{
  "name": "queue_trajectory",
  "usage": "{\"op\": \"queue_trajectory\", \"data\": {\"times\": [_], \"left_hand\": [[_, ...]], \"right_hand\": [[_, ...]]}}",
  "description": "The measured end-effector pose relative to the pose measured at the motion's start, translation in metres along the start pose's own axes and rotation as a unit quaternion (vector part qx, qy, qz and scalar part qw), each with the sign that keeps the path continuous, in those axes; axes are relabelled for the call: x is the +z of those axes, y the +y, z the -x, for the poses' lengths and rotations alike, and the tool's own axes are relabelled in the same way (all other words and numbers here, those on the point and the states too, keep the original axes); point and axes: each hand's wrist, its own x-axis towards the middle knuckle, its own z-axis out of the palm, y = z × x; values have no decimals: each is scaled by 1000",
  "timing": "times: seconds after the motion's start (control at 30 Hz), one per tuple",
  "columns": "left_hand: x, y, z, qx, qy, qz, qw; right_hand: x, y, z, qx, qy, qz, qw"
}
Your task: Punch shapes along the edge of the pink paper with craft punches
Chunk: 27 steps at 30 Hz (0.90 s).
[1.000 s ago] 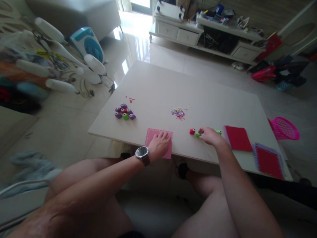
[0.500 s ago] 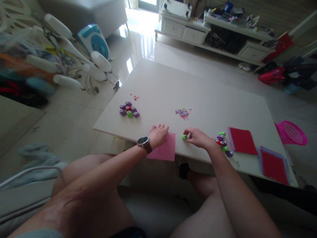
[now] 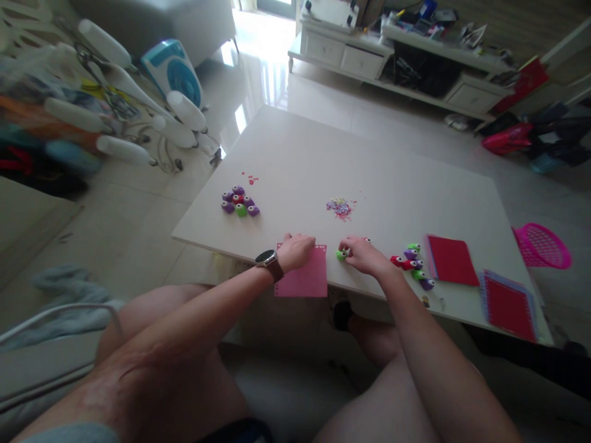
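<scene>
A pink sheet of paper (image 3: 305, 278) with small punched shapes along its edges lies at the table's near edge and sticks out over it. My left hand (image 3: 296, 251), a watch on its wrist, rests on the sheet's far part with the fingers bent down at that edge, gripping it. Just right of the paper, my right hand (image 3: 362, 254) has its fingers closed around a small green craft punch (image 3: 341, 255) on the tabletop. Another punch shows partly behind that hand. More red, green and purple punches (image 3: 414, 264) stand beside my right forearm.
Several punches (image 3: 240, 210) are grouped at the table's left. Paper confetti (image 3: 340, 208) lies mid-table, with a few red bits (image 3: 250, 180) further left. Red sheets (image 3: 453, 261) and a red notebook-like stack (image 3: 511, 309) lie right, near a pink basket (image 3: 543, 247).
My left fingers have bent down more at the paper's far edge. My right hand has shifted slightly left with the green punch.
</scene>
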Motion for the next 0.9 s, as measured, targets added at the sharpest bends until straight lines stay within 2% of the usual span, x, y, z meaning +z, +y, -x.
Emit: {"op": "queue_trajectory", "data": {"times": [0.2,0.43,0.9], "left_hand": [[-7,-1,-6,-29,-7,52,998],[-16,-2,-10,-45,2,86,995],[-18,1,-10,-45,5,102,994]], "right_hand": [[-5,-4,1,-26,47,-16,998],[-6,-8,-2,-44,102,-98,989],[-11,-17,0,-26,106,-134,985]]}}
